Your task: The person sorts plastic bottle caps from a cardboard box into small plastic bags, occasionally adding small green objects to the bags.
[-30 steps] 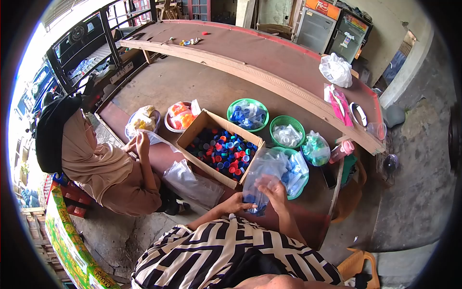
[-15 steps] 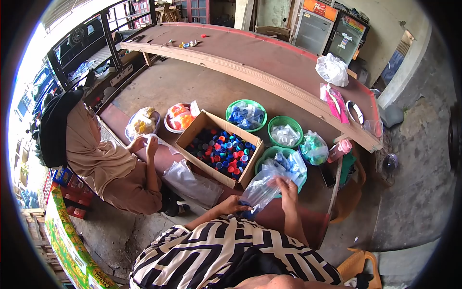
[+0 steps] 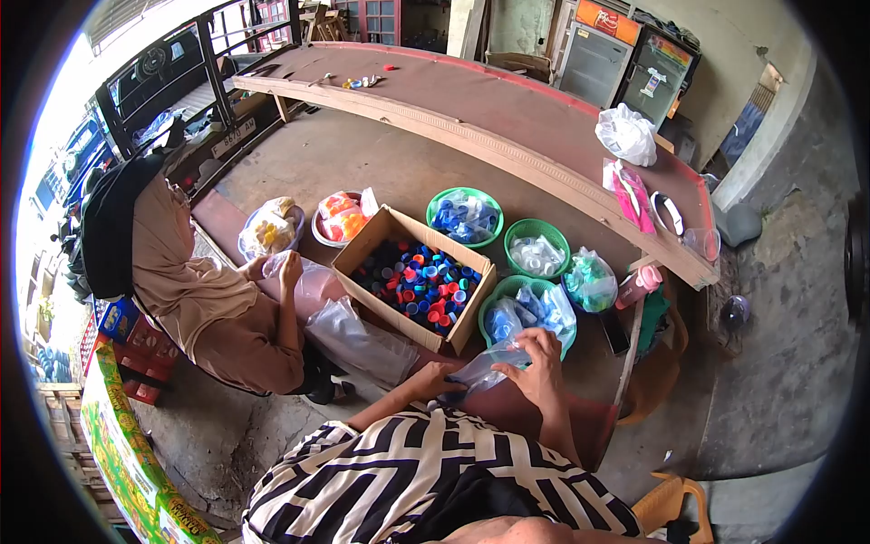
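Observation:
A clear plastic bag [image 3: 482,370] stretches between my two hands, close to the table's near edge. My left hand [image 3: 431,382] is closed on its lower left end, where something bluish shows faintly through the plastic. At the other end, my right hand [image 3: 541,370] has its bent fingers closed on the bag's upper part. Just beyond stands a green basket [image 3: 571,340] with bagged blue and clear pieces. To the left, a cardboard box [image 3: 385,313] holds many loose blue, red and teal bottle caps.
A co-worker [image 3: 222,308] at the left handles clear plastic. Empty-looking plastic bags [image 3: 353,340] lie by the box. Several baskets of bagged caps, including a green one [image 3: 464,192], line the box's far side. A pink bottle [image 3: 640,286] and a phone [image 3: 615,332] sit at right.
The bag, held upright and spread before, is now lower and folded down between my hands. My right hand has turned, its fingers bending over the bag. The co-worker's head has turned slightly.

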`<act>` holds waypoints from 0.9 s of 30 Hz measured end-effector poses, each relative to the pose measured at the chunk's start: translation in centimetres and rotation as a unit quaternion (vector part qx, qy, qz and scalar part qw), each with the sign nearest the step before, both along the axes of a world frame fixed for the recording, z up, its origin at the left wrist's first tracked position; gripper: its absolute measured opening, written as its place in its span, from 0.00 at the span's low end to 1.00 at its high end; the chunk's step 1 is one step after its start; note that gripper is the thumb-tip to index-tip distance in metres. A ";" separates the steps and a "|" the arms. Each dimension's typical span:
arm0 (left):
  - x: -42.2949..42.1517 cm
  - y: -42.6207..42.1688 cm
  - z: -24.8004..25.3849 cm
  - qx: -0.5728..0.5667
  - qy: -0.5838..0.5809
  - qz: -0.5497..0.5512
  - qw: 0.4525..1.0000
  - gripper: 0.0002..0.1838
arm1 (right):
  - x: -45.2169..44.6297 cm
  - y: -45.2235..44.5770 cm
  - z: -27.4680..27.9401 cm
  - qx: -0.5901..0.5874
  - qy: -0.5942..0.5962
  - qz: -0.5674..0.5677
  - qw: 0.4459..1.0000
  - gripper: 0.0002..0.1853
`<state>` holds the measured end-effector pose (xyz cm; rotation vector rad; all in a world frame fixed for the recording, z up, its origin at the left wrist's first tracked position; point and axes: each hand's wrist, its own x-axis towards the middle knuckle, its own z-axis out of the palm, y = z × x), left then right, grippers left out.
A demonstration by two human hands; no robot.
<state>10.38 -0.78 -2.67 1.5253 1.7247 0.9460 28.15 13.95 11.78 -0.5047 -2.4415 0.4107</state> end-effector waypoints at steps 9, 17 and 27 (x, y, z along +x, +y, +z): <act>-0.7 -0.6 -1.3 -0.089 -0.009 0.020 0.996 0.23 | -0.3 -0.6 -0.8 -0.240 0.039 0.014 0.970 0.08; -0.6 -1.3 0.4 -0.048 -0.296 0.055 0.952 0.19 | -0.3 2.3 -4.8 -0.354 0.124 0.079 0.924 0.41; -0.5 0.9 2.6 -0.043 -0.293 0.021 0.955 0.16 | -1.6 -0.8 -11.0 -0.571 0.027 0.111 0.813 0.13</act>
